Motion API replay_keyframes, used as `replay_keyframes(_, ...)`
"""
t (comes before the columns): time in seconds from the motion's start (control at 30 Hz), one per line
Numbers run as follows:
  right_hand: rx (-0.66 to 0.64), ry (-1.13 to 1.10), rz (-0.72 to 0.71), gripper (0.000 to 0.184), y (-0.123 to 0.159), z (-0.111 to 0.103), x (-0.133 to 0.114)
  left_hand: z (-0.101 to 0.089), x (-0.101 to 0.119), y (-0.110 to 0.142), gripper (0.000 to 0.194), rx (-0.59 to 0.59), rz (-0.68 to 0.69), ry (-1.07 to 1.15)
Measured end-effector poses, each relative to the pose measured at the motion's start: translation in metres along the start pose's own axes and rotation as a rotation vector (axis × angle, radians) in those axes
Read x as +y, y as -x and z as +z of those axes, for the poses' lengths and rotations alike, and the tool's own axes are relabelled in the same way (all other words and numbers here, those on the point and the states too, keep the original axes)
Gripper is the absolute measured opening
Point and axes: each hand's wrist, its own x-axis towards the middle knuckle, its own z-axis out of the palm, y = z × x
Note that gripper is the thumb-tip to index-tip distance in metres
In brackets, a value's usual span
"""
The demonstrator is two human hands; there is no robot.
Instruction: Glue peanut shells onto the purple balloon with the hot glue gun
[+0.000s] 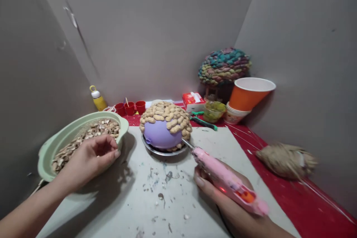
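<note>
My right hand (231, 200) is wrapped round a pink glue gun (223, 176). Its metal nozzle points at the lower right side of a purple balloon (160, 134), close to or touching it. Peanut shells (167, 113) cover the balloon's top and right side, while its front left is bare. The balloon rests in a shallow metal dish (156, 151). My left hand (95, 156) hovers at the near right rim of a light green basin (44, 156) holding many loose peanut shells (103, 128). Its fingers are curled towards the thumb; what they pinch, if anything, is not discernible.
Shell crumbs litter the white board (139, 208). Behind stand red cups (129, 108), a yellow bottle (99, 98), a tissue pack (193, 101), green-handled pliers (205, 122) and a glass bowl (214, 111). Right are an orange paper cup (245, 96), coloured shell-covered dome (225, 67) and twine bundle (286, 160).
</note>
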Motion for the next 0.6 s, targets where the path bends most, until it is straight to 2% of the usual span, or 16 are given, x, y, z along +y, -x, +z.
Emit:
replay_keyframes(0.07, -0.016, -0.019, -0.002, 0.024, 0.001, 0.0, -0.003, 0.02, 0.003, 0.011, 0.009, -0.044, 0.142, -0.184)
replay_keyframes(0.13, -0.031, -0.024, 0.003, 0.023, 0.001, 0.0, -0.006, 0.043, 0.006, 0.018, 0.01, -0.156, 0.25, -0.284)
replay_keyframes(0.23, -0.069, -0.008, -0.017, 0.024, 0.002, -0.001, -0.008, 0.072, 0.005, 0.016, 0.016, -0.332, 0.285, -0.322)
replay_keyframes(0.3, -0.092, 0.002, -0.047, 0.024, 0.002, -0.002, -0.006, 0.081, 0.003, 0.011, 0.021, -0.417, 0.284, -0.322)
replay_keyframes(0.4, -0.071, 0.014, -0.07, 0.022, 0.001, -0.003, -0.006, 0.077, 0.008, 0.005, 0.024, -0.416, 0.221, -0.27)
replay_keyframes(0.5, -0.05, 0.034, -0.062, 0.02, 0.001, -0.002, -0.011, 0.056, 0.019, 0.004, 0.017, -0.26, 0.101, -0.126)
replay_keyframes(0.6, -0.016, 0.08, -0.067, 0.014, 0.003, -0.003, -0.013, 0.026, 0.026, 0.0, 0.016, -0.138, 0.017, 0.082)
